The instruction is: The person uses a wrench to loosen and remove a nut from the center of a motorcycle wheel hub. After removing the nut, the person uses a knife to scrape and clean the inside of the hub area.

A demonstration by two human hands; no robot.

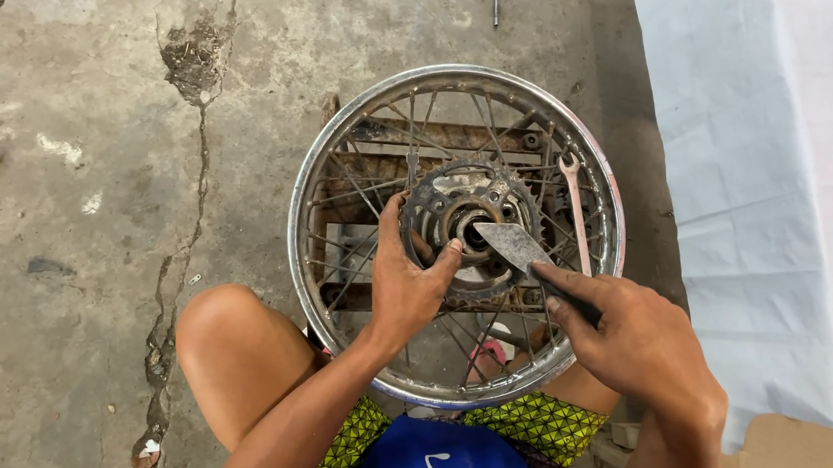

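A spoked motorcycle wheel with a chrome rim [318, 174] lies flat on a rusty metal stand in front of my knees. A dark toothed sprocket [512, 187] sits around its hub [468, 229]. My left hand [405, 285] grips the sprocket's near left edge, thumb pressed beside the hub. My right hand [641, 342] holds a flat metal scraper [514, 245] by its dark handle, the blade's tip resting at the hub opening. A wrench [577, 213] lies across the spokes to the right of the sprocket.
Cracked concrete floor [111, 155] stretches to the left and behind the wheel. A white sheet [765, 184] covers the right side, with a piece of cardboard [790, 461] at the lower right. A thin metal rod [495, 3] lies at the top edge.
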